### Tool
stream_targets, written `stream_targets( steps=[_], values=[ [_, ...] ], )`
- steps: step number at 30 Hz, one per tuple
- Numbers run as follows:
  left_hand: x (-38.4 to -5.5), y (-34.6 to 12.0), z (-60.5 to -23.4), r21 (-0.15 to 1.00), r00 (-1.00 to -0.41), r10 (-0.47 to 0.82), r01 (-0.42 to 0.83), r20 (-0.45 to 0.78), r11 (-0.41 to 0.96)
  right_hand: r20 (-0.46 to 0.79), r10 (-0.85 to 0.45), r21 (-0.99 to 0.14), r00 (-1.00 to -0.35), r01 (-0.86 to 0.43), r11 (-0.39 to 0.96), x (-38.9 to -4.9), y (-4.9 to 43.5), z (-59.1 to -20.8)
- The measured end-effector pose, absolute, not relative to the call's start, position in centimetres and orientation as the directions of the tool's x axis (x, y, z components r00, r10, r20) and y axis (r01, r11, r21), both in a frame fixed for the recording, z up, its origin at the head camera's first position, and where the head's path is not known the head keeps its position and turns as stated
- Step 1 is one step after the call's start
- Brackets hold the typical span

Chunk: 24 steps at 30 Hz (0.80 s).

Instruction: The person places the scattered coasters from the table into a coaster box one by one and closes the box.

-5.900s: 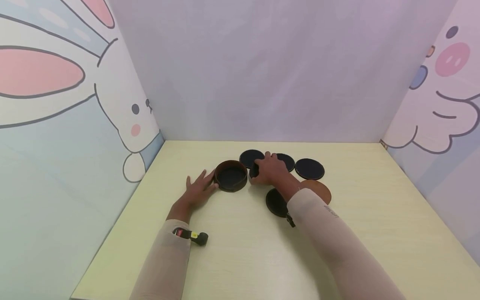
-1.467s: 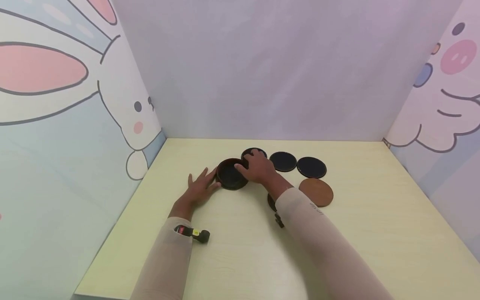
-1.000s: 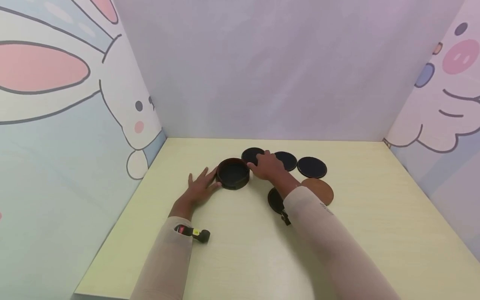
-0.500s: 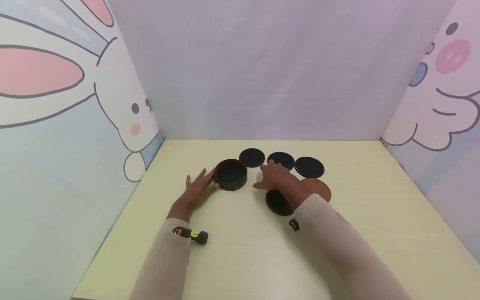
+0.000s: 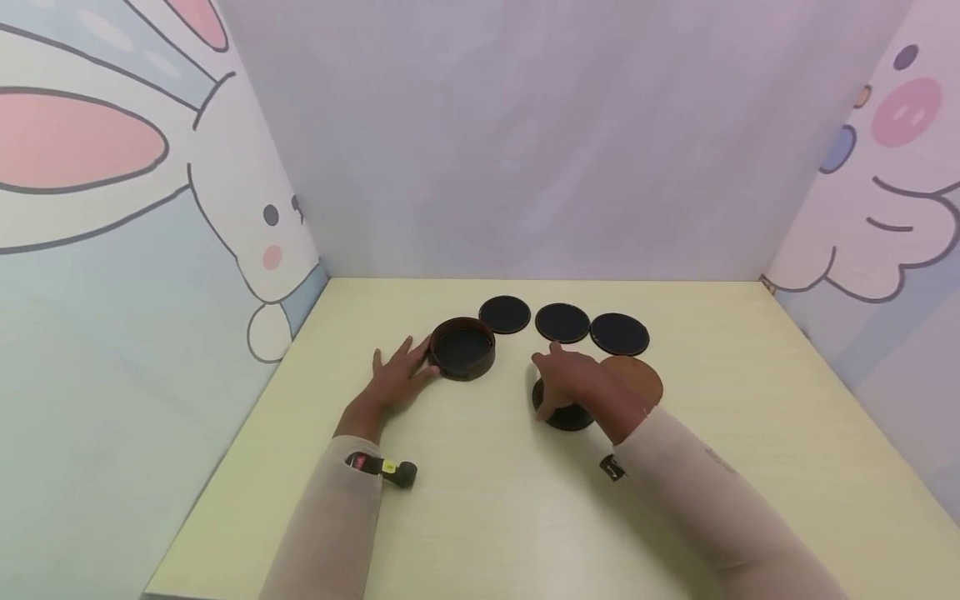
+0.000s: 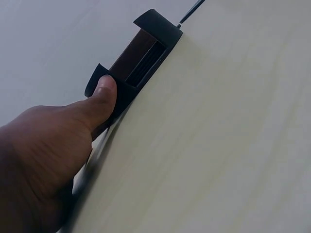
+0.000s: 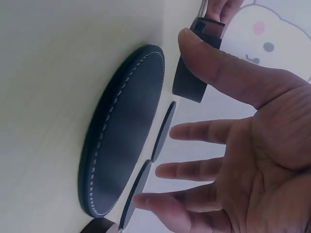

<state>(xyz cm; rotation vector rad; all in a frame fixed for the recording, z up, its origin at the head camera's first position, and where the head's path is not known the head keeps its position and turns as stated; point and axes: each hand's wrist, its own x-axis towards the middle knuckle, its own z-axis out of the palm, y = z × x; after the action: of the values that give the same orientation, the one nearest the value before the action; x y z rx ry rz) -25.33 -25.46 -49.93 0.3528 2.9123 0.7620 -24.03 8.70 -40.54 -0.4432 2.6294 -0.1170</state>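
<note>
A dark round coaster holder [image 5: 462,350] with an upright wall stands on the table. The left wrist view shows a cut-out in the side of the holder [image 6: 138,60], with thin dark layers low inside. My left hand [image 5: 397,379] lies with spread fingers against its left side, thumb pressed to the wall. Above a black stitched coaster [image 5: 566,417] hovers my right hand [image 5: 566,375], fingers extended and apart. In the right wrist view a gap shows between that hand [image 7: 233,160] and the coaster [image 7: 129,126], and nothing is in its fingers.
Three black coasters lie flat in a row at the back: left [image 5: 505,314], middle [image 5: 562,322] and right [image 5: 619,333]. A brown coaster [image 5: 637,379] lies partly behind my right forearm. Walls with cartoon prints enclose the pale table [image 5: 465,517] on three sides.
My right hand held a dark coaster beside the holder, then reached over the holder's rim. It has since moved right and nearer, without that coaster. My left hand has stayed at the holder.
</note>
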Motion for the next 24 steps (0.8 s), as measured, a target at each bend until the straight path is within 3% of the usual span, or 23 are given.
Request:
stream_targets(
  steps=[7, 24],
  values=[
    [-25.4, -25.6, -49.9, 0.495, -0.966, 0.252, 0.195, -0.05, 0.847, -0.446, -0.377, -0.203, -0.811, -0.319, 0.926, -23.8, 9.6, -41.2],
    [-25.4, -25.7, -50.0, 0.5, -0.965, 0.257, 0.202, -0.043, 0.842, -0.448, -0.437, -0.163, -0.78, -0.409, 0.898, -23.4, 10.8, -41.8]
  ],
)
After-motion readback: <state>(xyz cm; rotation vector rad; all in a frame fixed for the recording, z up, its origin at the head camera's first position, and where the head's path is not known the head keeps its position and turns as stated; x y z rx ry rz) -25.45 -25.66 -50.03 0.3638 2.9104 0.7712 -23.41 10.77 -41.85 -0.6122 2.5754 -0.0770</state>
